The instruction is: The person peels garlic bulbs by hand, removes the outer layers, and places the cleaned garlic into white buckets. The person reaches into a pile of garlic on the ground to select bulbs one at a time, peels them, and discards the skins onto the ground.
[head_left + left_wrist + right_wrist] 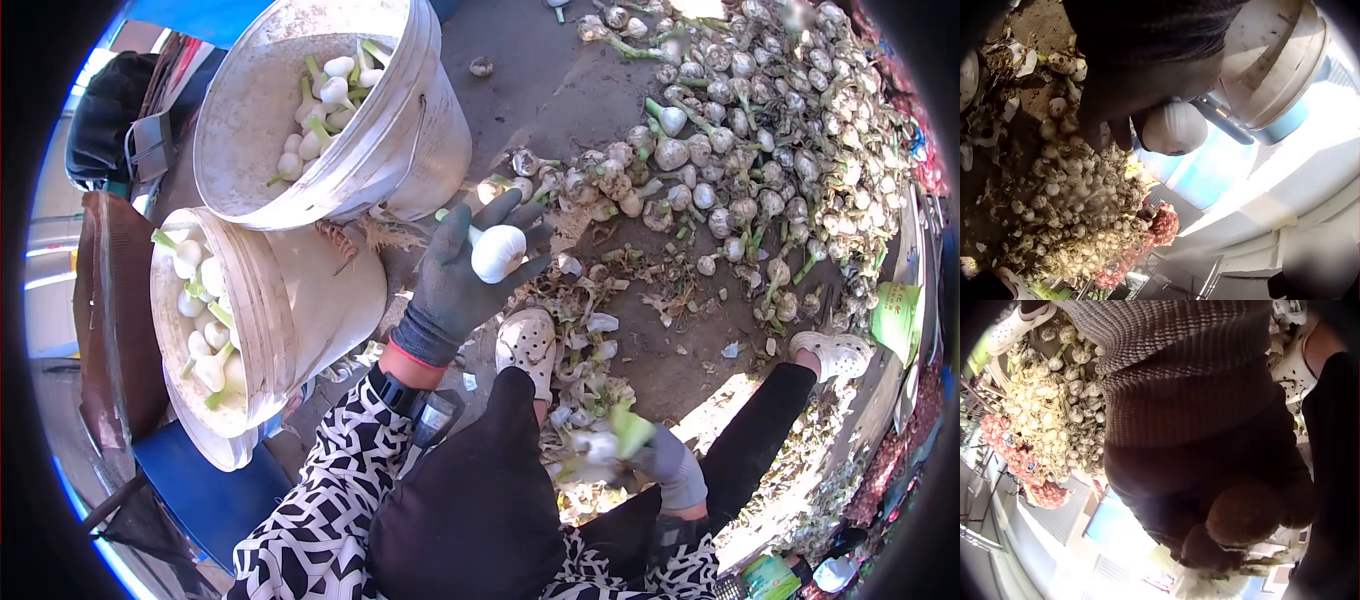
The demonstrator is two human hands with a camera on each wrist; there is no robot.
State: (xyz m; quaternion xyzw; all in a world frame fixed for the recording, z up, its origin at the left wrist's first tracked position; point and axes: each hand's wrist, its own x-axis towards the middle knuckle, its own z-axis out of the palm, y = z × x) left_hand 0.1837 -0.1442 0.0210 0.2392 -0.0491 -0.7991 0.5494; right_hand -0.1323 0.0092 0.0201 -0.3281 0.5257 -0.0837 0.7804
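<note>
A clean white garlic bulb [497, 253] lies across the palm side of my dark-gloved left hand [450, 285]. The thumb crosses its short green stem, while the other fingers spread out beyond the bulb. In the left wrist view the same bulb [1175, 128] shows beside the dark fingers. Low in the head view my right hand [670, 465], in a grey glove, grips another garlic bulb [597, 447], blurred, near a pale green piece [630, 430]. Pale frayed roots [1210, 585] show beyond the shaded fingers in the right wrist view.
Two white buckets, an upper one [430, 150] and a lower one [320, 320], hold cleaned garlic at left. A large heap of unpeeled garlic [740, 150] spreads at upper right. Peelings [575, 350] litter the ground beside a white clog [527, 345]. Another clog [838, 357] stands at right.
</note>
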